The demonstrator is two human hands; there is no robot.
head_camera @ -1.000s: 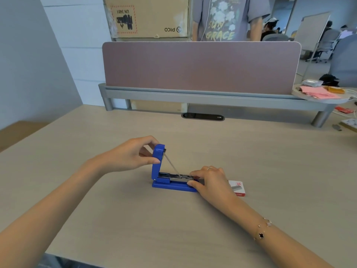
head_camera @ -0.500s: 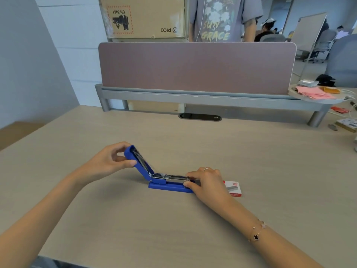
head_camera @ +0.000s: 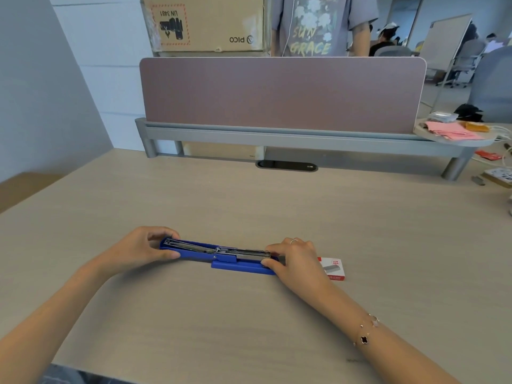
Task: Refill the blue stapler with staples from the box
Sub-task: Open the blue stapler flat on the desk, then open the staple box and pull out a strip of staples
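Left hand (head_camera: pixel 144 249) pinches the folded-back lid tip; right hand (head_camera: pixel 295 260) pins the base of the blue stapler (head_camera: pixel 221 254), lying fully open on the desk (head_camera: pixel 249 314). Rigid, light, hinged plastic and metal: best held at both ends. The box (head_camera: pixel 333 268) sits just behind the right hand.

The work surface is a light wood-grain desk (head_camera: pixel 249 314). A mauve fabric divider panel (head_camera: pixel 282 94) stands upright along its far edge on a grey metal rail (head_camera: pixel 277 139) (supported by cylindrical legs). A black oval cable grommet (head_camera: pixel 286 165) sits just before the rail. Behind the panel: a cardboard carton (head_camera: pixel 205 23), white wall (head_camera: pixel 116 79), a whiteboard (head_camera: pixel 446 40) and office chairs (head_camera: pixel 468 62).
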